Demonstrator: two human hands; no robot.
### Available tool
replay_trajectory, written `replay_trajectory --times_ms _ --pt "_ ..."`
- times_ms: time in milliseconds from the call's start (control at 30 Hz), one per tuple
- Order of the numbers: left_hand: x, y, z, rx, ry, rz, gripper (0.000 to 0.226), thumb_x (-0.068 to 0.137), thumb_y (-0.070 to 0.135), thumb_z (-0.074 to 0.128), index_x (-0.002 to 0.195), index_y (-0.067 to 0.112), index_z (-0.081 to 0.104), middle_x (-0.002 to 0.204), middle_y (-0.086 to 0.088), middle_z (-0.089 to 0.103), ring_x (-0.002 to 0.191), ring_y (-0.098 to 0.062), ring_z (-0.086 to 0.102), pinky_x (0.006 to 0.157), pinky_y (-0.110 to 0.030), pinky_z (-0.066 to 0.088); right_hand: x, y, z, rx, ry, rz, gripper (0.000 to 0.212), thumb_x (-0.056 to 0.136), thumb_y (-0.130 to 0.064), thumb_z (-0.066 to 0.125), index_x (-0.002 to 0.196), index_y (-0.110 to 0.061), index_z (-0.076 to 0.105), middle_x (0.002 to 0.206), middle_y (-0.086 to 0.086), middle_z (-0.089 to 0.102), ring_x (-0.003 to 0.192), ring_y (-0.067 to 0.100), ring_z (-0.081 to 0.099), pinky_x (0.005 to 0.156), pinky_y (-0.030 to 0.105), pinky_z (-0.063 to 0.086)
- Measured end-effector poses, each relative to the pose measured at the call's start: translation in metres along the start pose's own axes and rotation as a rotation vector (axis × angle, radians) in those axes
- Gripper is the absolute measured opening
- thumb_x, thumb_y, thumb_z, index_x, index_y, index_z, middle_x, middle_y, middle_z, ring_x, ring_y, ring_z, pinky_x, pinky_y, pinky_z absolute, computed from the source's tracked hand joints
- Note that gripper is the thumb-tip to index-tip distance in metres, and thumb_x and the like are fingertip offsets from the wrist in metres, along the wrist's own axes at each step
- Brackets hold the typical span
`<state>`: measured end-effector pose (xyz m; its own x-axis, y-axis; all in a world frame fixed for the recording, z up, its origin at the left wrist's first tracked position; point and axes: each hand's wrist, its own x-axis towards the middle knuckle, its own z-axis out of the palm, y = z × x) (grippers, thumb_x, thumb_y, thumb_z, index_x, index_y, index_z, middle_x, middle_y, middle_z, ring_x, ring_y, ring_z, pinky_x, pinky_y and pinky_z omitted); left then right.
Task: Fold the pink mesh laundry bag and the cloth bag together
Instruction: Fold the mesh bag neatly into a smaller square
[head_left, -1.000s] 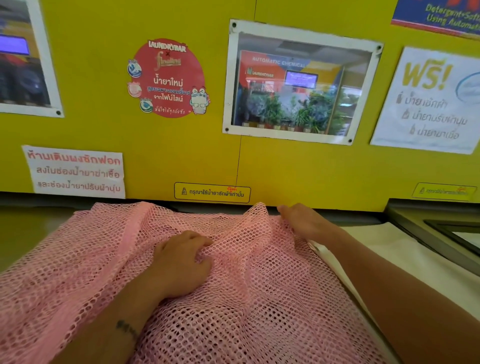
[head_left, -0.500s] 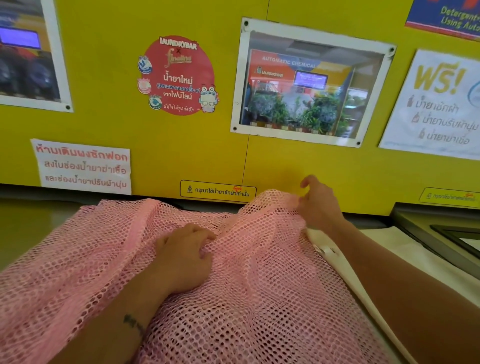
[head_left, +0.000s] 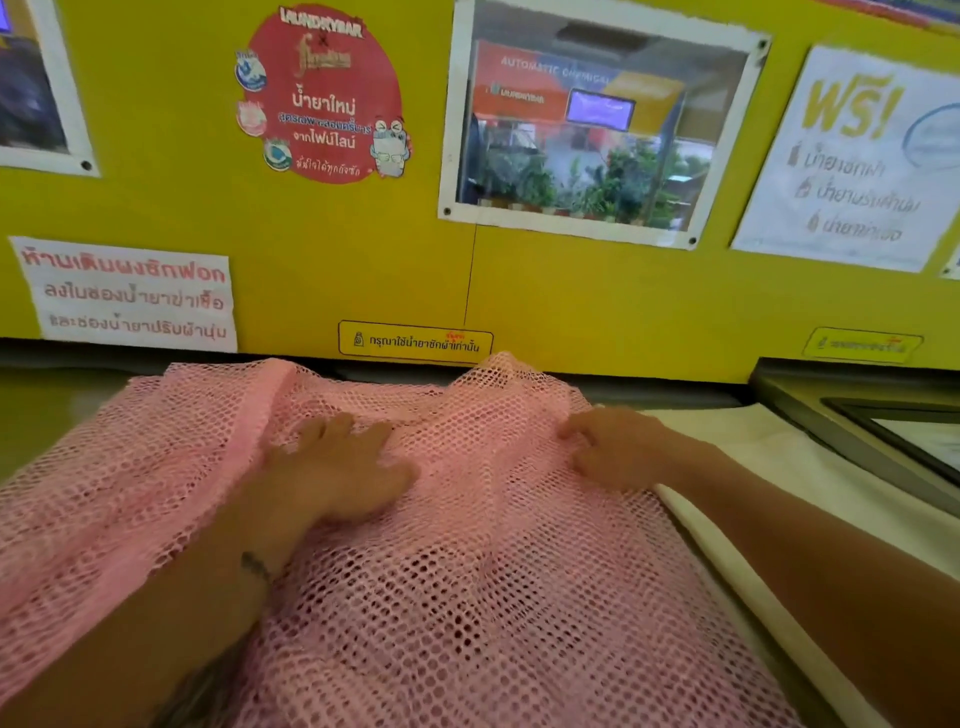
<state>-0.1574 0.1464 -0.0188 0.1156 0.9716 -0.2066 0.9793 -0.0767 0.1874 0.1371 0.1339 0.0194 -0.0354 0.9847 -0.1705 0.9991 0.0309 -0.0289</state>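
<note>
The pink mesh laundry bag (head_left: 467, 571) lies spread across the surface in front of me, its far edge bunched up against the yellow wall. A cream cloth bag (head_left: 769, 499) lies under it and shows along the right side. My left hand (head_left: 332, 467) rests flat on the mesh near the middle, fingers spread. My right hand (head_left: 618, 447) presses on the mesh near its right edge, fingers slightly curled on the fabric.
A yellow wall panel (head_left: 363, 249) with posters and stickers rises right behind the bag. A dark metal frame (head_left: 857, 426) of a machine lid sits at the right. A grey-green surface (head_left: 47, 410) shows at the far left.
My right hand has come down from the lifted far edge of the mesh and now presses on it. My left hand has opened flat and slid slightly forward.
</note>
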Motion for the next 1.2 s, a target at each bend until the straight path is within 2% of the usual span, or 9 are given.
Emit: replay_trajectory --times_ms 133,233,333,467,600,733,833,1100,1200 --pt "0.013 -0.027 -0.029 0.143 -0.007 -0.07 0.095 0.068 0.086 0.032 0.149 0.035 0.033 0.162 -0.003 0.026 0.146 -0.029 0.027 0.118 -0.056 0.022 -0.005 0.011 0.001 -0.08 0.076 0.041 0.037 0.08 -0.027 0.055 0.115 -0.023 0.067 0.121 0.001 0.067 0.108 0.024 0.059 0.097 0.048 0.047" --pt "0.005 -0.031 -0.052 0.17 0.111 -0.103 0.084 0.068 0.078 0.042 0.137 0.031 0.049 0.151 -0.002 0.044 0.134 -0.029 0.043 0.113 -0.058 0.03 -0.015 0.016 0.002 -0.095 0.182 0.024 0.035 0.084 -0.026 0.057 0.12 -0.026 0.061 0.126 0.005 0.056 0.113 0.029 0.056 0.095 0.047 0.048" --pt "-0.021 -0.01 -0.055 0.069 0.245 0.096 0.059 0.087 0.062 0.052 0.14 0.037 0.044 0.151 -0.002 0.043 0.133 -0.027 0.044 0.111 -0.05 0.036 -0.041 0.015 -0.008 0.053 0.233 -0.054 0.037 0.092 -0.028 0.058 0.129 -0.028 0.058 0.126 0.001 0.053 0.108 0.019 0.055 0.086 0.032 0.046" --pt "-0.074 0.038 -0.041 -0.119 0.268 0.436 0.039 0.091 0.043 0.06 0.128 0.037 0.055 0.12 0.007 0.061 0.104 -0.011 0.057 0.091 -0.035 0.048 -0.094 0.007 -0.019 0.133 -0.011 -0.085 0.027 0.092 -0.041 0.061 0.117 -0.032 0.06 0.092 -0.021 0.05 0.082 0.0 0.051 0.072 0.026 0.039" --pt "-0.12 0.082 -0.031 -0.18 -0.024 0.66 0.01 0.088 0.046 0.063 0.095 0.038 0.064 0.093 0.015 0.065 0.084 -0.003 0.061 0.073 -0.025 0.052 -0.125 0.004 0.0 0.144 -0.149 -0.041 0.037 0.088 -0.033 0.068 0.119 -0.036 0.048 0.089 -0.022 0.044 0.088 0.007 0.054 0.079 0.03 0.043" --pt "-0.144 0.104 -0.016 -0.048 -0.353 0.716 0.029 0.075 0.061 0.07 0.093 0.039 0.062 0.094 0.019 0.058 0.085 -0.003 0.057 0.078 -0.03 0.052 -0.134 0.007 0.016 0.236 -0.057 -0.044 0.037 0.087 -0.011 0.062 0.109 -0.035 0.046 0.088 -0.012 0.056 0.08 0.01 0.06 0.062 0.024 0.045" --pt "-0.145 0.111 -0.004 0.072 -0.327 0.747 0.039 0.069 0.06 0.076 0.096 0.039 0.058 0.102 0.019 0.049 0.093 -0.005 0.052 0.087 -0.036 0.05 -0.144 0.022 0.002 0.287 0.062 0.006 0.037 0.083 -0.009 0.067 0.105 -0.033 0.05 0.084 -0.011 0.057 0.078 0.012 0.059 0.06 0.027 0.042" --pt "-0.146 0.109 0.007 0.098 -0.174 0.881 0.017 0.082 0.046 0.071 0.085 0.03 0.064 0.09 0.019 0.051 0.082 -0.001 0.051 0.07 -0.022 0.043 -0.148 0.035 0.004 0.197 0.041 0.089 0.032 0.082 -0.033 0.073 0.109 -0.036 0.058 0.086 -0.022 0.048 0.084 0.007 0.054 0.071 0.03 0.044" --pt "-0.152 0.108 0.007 0.081 -0.125 0.9 0.016 0.086 0.04 0.067 0.079 0.026 0.062 0.086 0.016 0.054 0.08 -0.003 0.052 0.069 -0.022 0.045 -0.145 0.028 0.01 0.194 0.046 0.048 0.026 0.085 -0.027 0.068 0.107 -0.035 0.057 0.088 -0.021 0.048 0.084 0.008 0.056 0.065 0.026 0.041"
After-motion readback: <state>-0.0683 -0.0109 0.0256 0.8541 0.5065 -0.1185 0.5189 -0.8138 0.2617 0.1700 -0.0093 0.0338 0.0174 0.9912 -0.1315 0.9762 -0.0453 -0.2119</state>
